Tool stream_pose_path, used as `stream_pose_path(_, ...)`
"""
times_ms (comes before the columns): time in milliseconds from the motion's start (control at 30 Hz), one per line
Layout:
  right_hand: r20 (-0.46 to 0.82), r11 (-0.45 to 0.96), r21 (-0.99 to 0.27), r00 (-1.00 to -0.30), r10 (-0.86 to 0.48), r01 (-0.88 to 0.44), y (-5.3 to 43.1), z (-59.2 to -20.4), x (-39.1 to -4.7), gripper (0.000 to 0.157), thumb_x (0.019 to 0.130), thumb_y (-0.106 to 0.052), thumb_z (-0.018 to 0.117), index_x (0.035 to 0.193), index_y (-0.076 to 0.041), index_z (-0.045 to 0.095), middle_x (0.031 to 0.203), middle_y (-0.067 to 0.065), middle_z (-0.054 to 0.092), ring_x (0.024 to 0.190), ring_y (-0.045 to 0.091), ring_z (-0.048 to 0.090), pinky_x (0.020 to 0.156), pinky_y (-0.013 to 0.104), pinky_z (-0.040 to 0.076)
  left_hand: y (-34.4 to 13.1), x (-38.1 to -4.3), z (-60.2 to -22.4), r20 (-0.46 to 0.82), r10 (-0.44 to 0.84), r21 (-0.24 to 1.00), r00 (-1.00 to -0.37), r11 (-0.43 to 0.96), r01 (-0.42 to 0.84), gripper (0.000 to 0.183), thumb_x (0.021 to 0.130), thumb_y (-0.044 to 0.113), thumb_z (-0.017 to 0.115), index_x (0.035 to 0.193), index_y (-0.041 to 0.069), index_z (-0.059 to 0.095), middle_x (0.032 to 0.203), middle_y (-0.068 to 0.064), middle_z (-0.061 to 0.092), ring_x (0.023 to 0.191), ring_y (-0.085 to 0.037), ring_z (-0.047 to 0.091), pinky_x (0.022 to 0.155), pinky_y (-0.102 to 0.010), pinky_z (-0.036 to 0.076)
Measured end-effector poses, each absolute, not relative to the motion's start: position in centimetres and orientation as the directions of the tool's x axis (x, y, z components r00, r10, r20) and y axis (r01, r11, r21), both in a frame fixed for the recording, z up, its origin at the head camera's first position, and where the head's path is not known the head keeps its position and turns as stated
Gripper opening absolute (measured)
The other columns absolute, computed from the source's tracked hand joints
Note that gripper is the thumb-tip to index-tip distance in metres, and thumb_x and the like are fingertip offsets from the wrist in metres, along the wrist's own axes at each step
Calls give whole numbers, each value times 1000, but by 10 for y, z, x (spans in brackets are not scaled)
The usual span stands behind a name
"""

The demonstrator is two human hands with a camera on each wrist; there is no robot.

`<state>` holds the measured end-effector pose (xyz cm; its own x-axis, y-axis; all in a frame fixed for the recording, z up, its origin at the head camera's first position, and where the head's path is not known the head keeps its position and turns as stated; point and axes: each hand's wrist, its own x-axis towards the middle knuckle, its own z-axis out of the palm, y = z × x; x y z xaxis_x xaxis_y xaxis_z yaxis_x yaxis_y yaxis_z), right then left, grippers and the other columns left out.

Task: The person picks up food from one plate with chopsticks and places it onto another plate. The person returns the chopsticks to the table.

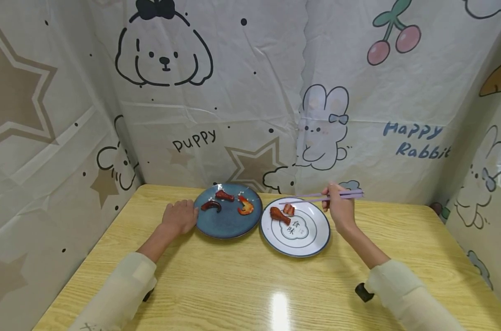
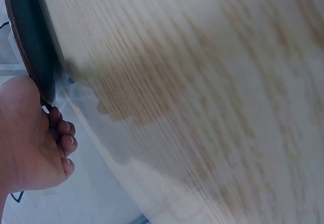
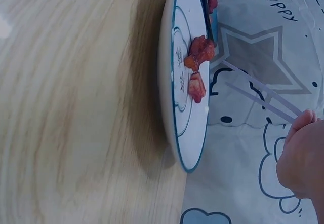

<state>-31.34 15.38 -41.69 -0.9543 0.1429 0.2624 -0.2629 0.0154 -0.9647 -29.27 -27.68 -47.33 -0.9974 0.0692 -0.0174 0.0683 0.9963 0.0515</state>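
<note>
My left hand [image 1: 181, 216] holds the left rim of a dark blue plate [image 1: 225, 228], its fingers [image 2: 66, 143] curled at the edge. On that plate lie a small red drumstick [image 1: 225, 196], an orange shrimp [image 1: 245, 205] and a dark curved piece of food [image 1: 211, 205]. A pair of pale purple chopsticks [image 1: 341, 195] is in my right hand [image 1: 340, 208]. Their tips stand apart above a white plate [image 1: 312, 243] with a blue rim, with nothing between them. This plate bears a brown drumstick [image 1: 279, 215] and a reddish striped meat chunk [image 1: 289, 209].
Both plates stand side by side toward the back of a wooden table [image 1: 233, 285]. A hanging cloth with cartoon prints [image 1: 250, 92] encloses the back and sides. Small dark objects [image 1: 437, 208] sit at the far right corner.
</note>
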Motion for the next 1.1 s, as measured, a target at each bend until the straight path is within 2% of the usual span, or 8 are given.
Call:
stream_pose_path(367, 257, -9, -966, -964, 69, -258, 123, -407, -313, 38, 106, -19, 46, 85, 10, 58, 57, 6, 53, 47, 8, 49, 46, 21, 44, -277, -292, -473, -15, 65, 63, -998, 996, 64, 36, 108, 26, 34, 109, -6, 53, 103, -19, 57, 101, -37, 55, 84, -52, 39)
stream_pose_path(600, 255, -23, -966, -965, 52, -257, 103, -407, -318, 37, 105, -16, 46, 86, 13, 59, 55, 3, 52, 46, 8, 49, 45, 20, 44, -276, -291, -470, -29, 63, 59, -998, 996, 61, 36, 108, 25, 35, 109, -6, 53, 103, -19, 57, 102, -38, 56, 85, -52, 40)
stream_pose_path(767, 250, -8, -968, -967, 45, -251, 90, -407, -321, 36, 104, -15, 47, 86, 13, 60, 55, 3, 53, 46, 8, 50, 46, 20, 45, -275, -291, -470, -23, 65, 63, -998, 996, 63, 36, 108, 26, 35, 109, -5, 53, 103, -19, 58, 102, -37, 56, 84, -51, 40)
stream_pose_path(933, 231, 45, -972, -972, 35, -229, 79, -408, -321, 40, 105, -21, 47, 88, 13, 61, 55, 2, 54, 48, 7, 51, 48, 21, 46, -276, -291, -472, -19, 64, 63, -998, 996, 63, 36, 108, 26, 35, 109, -5, 53, 103, -19, 58, 101, -37, 56, 84, -52, 40)
stream_pose_path(1100, 203, 56, -978, -979, 19, -202, 69, -409, -319, 41, 105, -24, 48, 87, 10, 62, 55, 4, 54, 46, 11, 51, 40, 22, 41, -277, -292, -473, -23, 60, 63, -998, 996, 58, 36, 108, 25, 34, 110, -6, 53, 107, -21, 59, 103, -38, 56, 85, -53, 40)
